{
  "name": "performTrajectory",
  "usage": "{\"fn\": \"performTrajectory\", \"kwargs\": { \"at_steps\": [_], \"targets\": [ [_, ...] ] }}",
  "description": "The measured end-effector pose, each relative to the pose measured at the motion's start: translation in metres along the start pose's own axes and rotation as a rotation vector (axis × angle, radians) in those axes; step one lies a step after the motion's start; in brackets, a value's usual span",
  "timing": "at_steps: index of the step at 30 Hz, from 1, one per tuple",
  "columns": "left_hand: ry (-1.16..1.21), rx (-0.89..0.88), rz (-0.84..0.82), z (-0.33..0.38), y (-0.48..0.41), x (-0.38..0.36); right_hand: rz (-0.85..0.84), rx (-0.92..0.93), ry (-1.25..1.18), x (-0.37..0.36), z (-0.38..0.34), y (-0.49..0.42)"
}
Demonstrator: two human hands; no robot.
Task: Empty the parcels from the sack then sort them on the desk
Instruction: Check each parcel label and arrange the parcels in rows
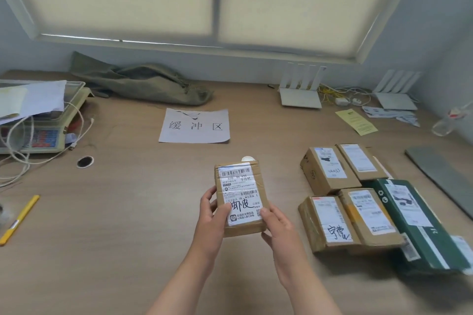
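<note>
I hold a small brown cardboard parcel [240, 194] with a white shipping label above the middle of the desk. My left hand [213, 215] grips its lower left edge, and my right hand [275, 227] grips its lower right corner. The green cloth sack [143, 82] lies flat and limp at the back of the desk. On the right, several brown parcels [330, 169] sit side by side, with a long dark green box [419, 222] next to them.
A paper sign [195, 125] lies behind the held parcel. An electronic scale [38, 120] with papers and white cables stands at the left. A yellow pen [20, 218] lies near the left edge. Two white routers [300, 96] and leaflets occupy the back right.
</note>
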State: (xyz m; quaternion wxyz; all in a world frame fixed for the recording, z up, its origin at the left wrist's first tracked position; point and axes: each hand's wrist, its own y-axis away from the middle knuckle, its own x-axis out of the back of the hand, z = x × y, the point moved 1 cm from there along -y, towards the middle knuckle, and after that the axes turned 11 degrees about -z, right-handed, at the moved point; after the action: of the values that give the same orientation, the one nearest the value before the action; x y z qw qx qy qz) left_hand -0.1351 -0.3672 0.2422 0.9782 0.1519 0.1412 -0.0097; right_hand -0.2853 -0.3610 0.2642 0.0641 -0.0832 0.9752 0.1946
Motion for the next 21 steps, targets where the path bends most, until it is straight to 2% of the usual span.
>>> {"fn": "performTrajectory", "kwargs": {
  "at_steps": [10,16,21],
  "targets": [
    [-0.055,0.082,0.059,-0.046,-0.103,-0.096,0.038,0.016,0.308,0.122,-0.023,-0.078],
    [-0.187,0.103,0.054,-0.069,-0.154,-0.101,0.043,-0.009,0.616,0.152,-0.005,-0.138],
    [-0.245,0.129,0.087,-0.091,-0.182,-0.095,-0.018,-0.045,0.821,0.155,0.000,-0.175]
  ]
}}
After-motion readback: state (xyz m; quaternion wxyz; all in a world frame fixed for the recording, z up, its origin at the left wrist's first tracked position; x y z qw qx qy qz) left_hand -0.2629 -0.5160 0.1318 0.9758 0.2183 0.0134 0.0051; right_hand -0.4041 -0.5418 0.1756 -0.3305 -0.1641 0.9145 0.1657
